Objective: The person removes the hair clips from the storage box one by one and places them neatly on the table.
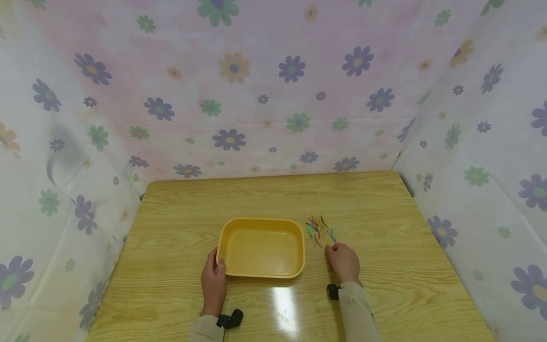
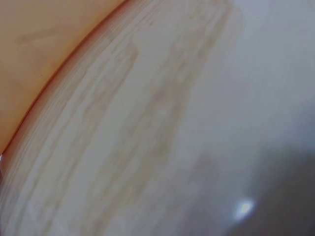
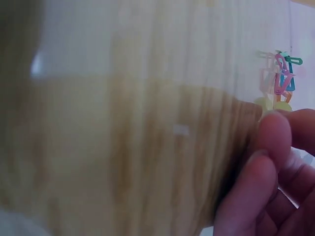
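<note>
My left hand (image 1: 213, 282) grips the left wall of a yellow plastic tub (image 1: 262, 276), thumb over the rim and fingers outside. The tub stands upright, with nothing showing inside it. To its right lies a loose pile of small coloured plastic clips (image 1: 315, 230), looped like safety pins; green, pink and blue ones (image 3: 284, 78) show in the right wrist view. At the pile's near edge, my right hand (image 1: 344, 262) has its fingers curled, thumb and forefinger pinching a small yellow clip (image 3: 283, 105) largely hidden by the fingertips. The left wrist view shows tub wall (image 2: 34, 54), but no fingers.
Both hands work on a wood-grain table (image 1: 192, 199). A flowered cloth (image 1: 265, 85) rises behind the table and along both sides. Black wrist cameras sit on the left wrist (image 1: 230, 319) and right wrist (image 1: 333, 291).
</note>
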The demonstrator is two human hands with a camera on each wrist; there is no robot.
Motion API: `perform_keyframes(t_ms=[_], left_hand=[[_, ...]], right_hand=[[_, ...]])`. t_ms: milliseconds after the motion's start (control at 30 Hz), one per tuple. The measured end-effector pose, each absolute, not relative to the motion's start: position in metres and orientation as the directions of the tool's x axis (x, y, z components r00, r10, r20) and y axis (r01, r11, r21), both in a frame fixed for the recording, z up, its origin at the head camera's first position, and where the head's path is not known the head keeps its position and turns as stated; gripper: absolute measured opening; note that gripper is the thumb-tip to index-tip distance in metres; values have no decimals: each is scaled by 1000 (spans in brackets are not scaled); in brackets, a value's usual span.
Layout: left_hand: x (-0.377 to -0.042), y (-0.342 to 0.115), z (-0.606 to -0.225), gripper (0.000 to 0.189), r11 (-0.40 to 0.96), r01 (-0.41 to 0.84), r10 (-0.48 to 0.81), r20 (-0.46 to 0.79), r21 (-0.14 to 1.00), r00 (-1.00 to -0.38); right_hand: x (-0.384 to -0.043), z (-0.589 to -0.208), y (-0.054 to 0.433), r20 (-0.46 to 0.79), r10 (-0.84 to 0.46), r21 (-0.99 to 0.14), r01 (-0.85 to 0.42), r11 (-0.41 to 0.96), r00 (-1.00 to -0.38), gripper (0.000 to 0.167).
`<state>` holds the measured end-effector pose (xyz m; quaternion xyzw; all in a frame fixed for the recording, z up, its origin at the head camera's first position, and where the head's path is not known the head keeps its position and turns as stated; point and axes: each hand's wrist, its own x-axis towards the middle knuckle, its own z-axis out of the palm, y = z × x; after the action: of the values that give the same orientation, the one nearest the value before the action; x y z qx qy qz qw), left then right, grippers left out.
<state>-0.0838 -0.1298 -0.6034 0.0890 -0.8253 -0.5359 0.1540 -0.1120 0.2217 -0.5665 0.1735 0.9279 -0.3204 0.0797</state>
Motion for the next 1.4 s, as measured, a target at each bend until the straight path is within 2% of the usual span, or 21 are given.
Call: perform_keyframes(t_ms=[500,767,1000,1400], left_hand=[[-84,-130,-607,35,382,2,-313,131,924,-941],[-83,-129,-605,35,380,-2,-300,121,925,-946],[-86,-130,-605,35,369,53,-277,164,928,-947],[-84,-136,-604,39,366,70,-270,178,928,-946]], right_hand=[[-113,-565,220,-289,312,-561,424,711,-905,30],[-111,-565,220,-265,287,-520,387,761,-921,37],[-114,-565,219,-291,293,-488,404,774,-911,42],[-119,-567,217,-263,258,-469,357,808,-930,37]])
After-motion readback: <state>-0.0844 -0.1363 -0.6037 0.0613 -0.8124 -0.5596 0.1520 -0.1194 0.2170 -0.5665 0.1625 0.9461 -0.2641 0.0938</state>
